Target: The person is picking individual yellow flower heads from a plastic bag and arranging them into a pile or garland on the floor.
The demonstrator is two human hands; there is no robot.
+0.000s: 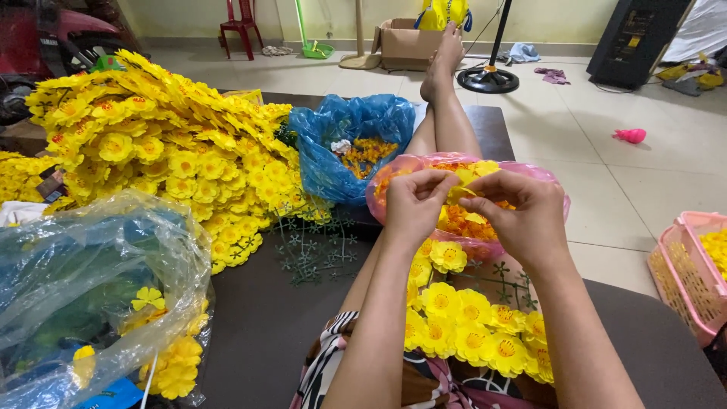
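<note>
Both hands meet over the lap, fingertips pinched together on one small yellow petal piece (460, 194). The left hand (413, 206) curls its fingers in from the near side of that pinch; the right hand (519, 216) closes on it from the other side, thumb and forefinger tight on the yellow. So each hand is grasping the same piece, held just above the pink bag (556, 198).

Directly under and behind the grip, the pink bag lies open on the legs, filled with loose orange and yellow petals. Beyond the grip and a little to its left sits a blue bag (333, 140) with more orange bits inside. Below the grip, nearer the body, a finished flower branch (469, 326) rests across the lap, its yellow blooms packed close. Left of the grip, bare green stems (310, 250) lie on the dark mat (257, 326). Farther left rises a big flower pile (151, 136), and nearest the camera on that side a clear bag (83, 265). Well off to the right of the grip stands a pink basket (685, 276).
</note>
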